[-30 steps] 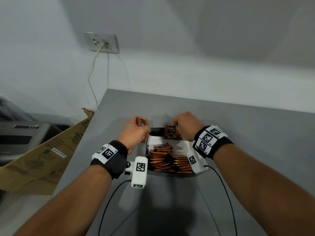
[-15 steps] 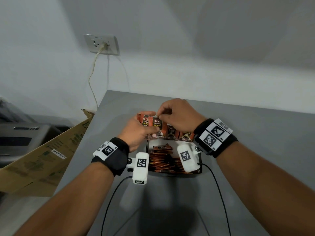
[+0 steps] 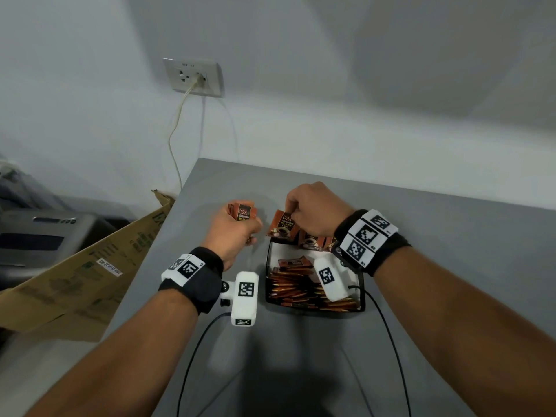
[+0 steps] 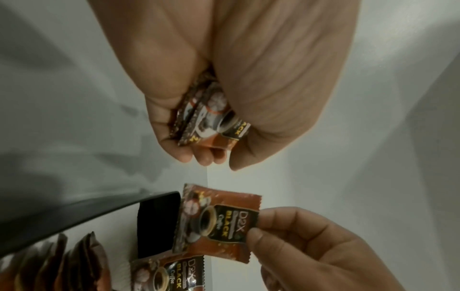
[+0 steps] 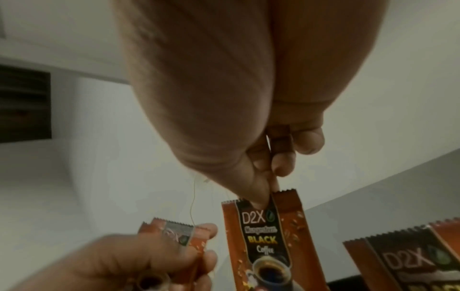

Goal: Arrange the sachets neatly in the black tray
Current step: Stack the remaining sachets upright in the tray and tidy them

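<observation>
Our right hand (image 3: 316,210) has pulled apart from the left, pinching one D2X coffee sachet (image 3: 282,225) at the black tray's (image 3: 361,291) twelve o'clock rim; our left hand (image 3: 233,230) grips the remaining sachets (image 3: 243,212).

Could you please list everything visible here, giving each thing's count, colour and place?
Black tray: one, black, on the table before the person.
Sachets in tray: many, orange-brown, packed on edge; a few stand at the far end.
Pinched sachet: one, orange-brown, above the tray's far end.
Gripped sachets: a few, orange-brown, left of the tray.
Table: one, grey.
Wall socket: one, white, cord plugged in.
Cardboard: one, brown, left.
Left hand: grips sachets.
Right hand: pinches one sachet.
</observation>
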A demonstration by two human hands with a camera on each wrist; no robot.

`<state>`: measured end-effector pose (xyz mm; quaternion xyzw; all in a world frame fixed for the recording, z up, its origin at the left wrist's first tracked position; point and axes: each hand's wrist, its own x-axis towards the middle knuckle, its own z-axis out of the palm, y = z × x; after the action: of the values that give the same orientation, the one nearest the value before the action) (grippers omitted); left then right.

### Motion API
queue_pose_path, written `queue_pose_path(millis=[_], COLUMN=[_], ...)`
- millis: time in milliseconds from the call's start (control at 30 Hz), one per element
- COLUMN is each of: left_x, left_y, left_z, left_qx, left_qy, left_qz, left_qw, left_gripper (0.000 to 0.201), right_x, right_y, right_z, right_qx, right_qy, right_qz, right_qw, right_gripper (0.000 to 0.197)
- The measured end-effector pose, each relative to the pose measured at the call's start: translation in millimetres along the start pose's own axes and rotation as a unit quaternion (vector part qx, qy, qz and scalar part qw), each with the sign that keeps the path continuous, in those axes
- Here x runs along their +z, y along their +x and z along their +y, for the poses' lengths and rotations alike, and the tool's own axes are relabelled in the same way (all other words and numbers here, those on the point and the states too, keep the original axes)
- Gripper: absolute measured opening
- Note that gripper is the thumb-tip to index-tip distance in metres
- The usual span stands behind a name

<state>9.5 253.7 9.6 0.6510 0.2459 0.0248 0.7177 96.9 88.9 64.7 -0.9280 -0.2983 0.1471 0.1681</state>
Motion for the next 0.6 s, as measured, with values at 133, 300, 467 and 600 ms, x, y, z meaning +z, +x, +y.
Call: queue_pose_path(millis=[133, 300, 467, 600], left_x=[-3.9, -3.5, -2.3, -2.6], left_y=[-0.2, -1.0, -1.8, -4.1], left_z=[1.2, -0.2, -1.8, -1.5], left_qx=[-0.004, -0.019, -0.025, -0.029], left_qy=[0.012, 0.008, 0.009, 0.014], left_qz=[-0.003, -0.006, -0.011, -0.009], left_qw=[1.0, 1.0, 1.0, 0.999], left_gripper=[0.028, 0.023, 0.024, 0.022], right_x=[13.4, 23.4, 29.7, 33.3], right_y=[4.6, 10.9, 16.8, 19.6], right_z=[0.6, 1.1, 4.7, 8.0], right_qx=[0.005, 0.006, 0.01, 0.011], right_qy=[-0.05, -0.077, -0.095, -0.097], right_qz=[-0.036, -0.053, -0.047, -0.044], right_qw=[0.998, 0.996, 0.994, 0.994], right_gripper=[0.027, 0.025, 0.024, 0.023])
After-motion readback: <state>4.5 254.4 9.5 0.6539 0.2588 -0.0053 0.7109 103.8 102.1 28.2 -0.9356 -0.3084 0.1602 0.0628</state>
